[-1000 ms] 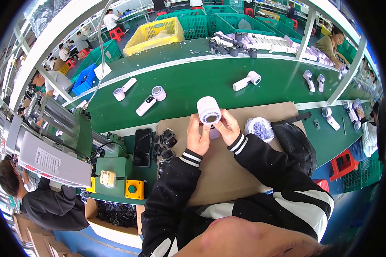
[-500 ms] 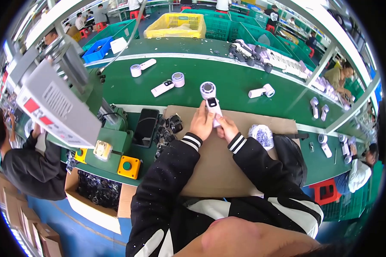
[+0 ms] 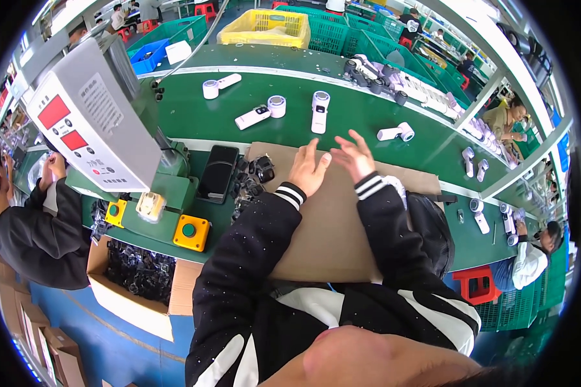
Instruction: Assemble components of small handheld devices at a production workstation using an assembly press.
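Cardboard sheet (image 3: 329,219), bare under empty hands (image 3: 329,164)

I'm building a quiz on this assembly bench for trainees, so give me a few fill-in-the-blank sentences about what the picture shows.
1. Both hands, left hand and right hand, are ____, holding nothing.
2. They hover over a brown ____ sheet.
3. The white device just beyond the fingers lies on the ____ belt.
4. The black phone lies to the person's ____.

Missing words: empty; cardboard; green; left
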### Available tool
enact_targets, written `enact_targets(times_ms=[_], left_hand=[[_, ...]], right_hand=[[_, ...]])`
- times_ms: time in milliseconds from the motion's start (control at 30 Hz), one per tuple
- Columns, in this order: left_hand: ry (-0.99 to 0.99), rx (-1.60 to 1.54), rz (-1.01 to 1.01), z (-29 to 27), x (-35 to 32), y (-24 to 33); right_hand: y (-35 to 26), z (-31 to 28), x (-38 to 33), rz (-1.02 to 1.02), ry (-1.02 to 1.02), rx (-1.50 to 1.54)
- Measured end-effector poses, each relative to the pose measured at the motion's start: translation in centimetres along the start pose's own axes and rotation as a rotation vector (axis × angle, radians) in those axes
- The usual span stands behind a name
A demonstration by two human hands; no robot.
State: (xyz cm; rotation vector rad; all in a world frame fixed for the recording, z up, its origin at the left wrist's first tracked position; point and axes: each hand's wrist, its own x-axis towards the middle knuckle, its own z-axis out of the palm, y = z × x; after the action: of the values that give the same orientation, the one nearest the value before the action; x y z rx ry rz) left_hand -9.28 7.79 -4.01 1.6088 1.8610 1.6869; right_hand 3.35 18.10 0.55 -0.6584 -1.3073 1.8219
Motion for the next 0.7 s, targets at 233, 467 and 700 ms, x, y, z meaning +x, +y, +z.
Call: enact_targets(times_ms=[233,467,700], left_hand=[[-0.082,0.336,0.180,-1.5,-0.5,1.5],[0.152,0.135,0.414,-10.9,0.9,8.7],[-0.381,0.499,0.111,-19.5,-7.7,9.5]], right_hand=[[-5.4,-9.4,-3.7,-0.104,-0.025,-0.882],[-5.6,-14.0,-5.4,0.031,-0.057,-1.542],[-6.3,-10.8,-8.7,-0.102,-0.103,-1.543]])
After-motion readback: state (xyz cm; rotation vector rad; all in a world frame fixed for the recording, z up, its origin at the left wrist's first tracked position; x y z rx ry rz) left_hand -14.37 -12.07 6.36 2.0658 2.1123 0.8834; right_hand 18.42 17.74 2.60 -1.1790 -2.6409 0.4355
